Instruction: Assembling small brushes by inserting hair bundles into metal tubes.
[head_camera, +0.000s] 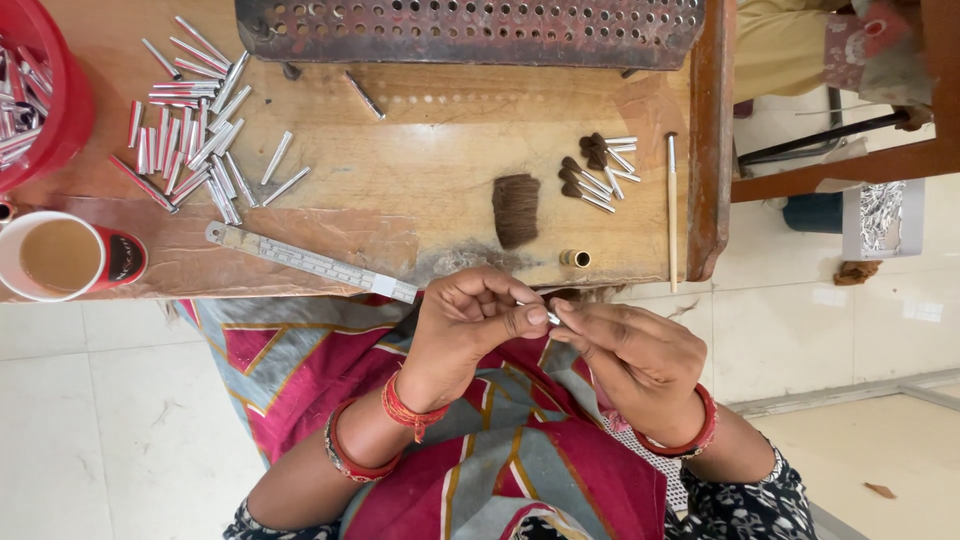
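Both grips pinched together on one small metal tube (552, 317), left hand (465, 335) steadying, right hand (635, 360) at 3 o'clock. Bristle tuft (516, 209) and finished brush heads (592, 172) at 12 o'clock on the surface (400, 150), within easy reach; loose tubes (195, 130) heaped at 10 o'clock.

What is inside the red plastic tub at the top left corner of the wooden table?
The red plastic tub holds shiny silver metal tubes, like the loose ones on the wooden table. Only part of the tub is in the picture, so its depth and the rest of its contents cannot be seen.
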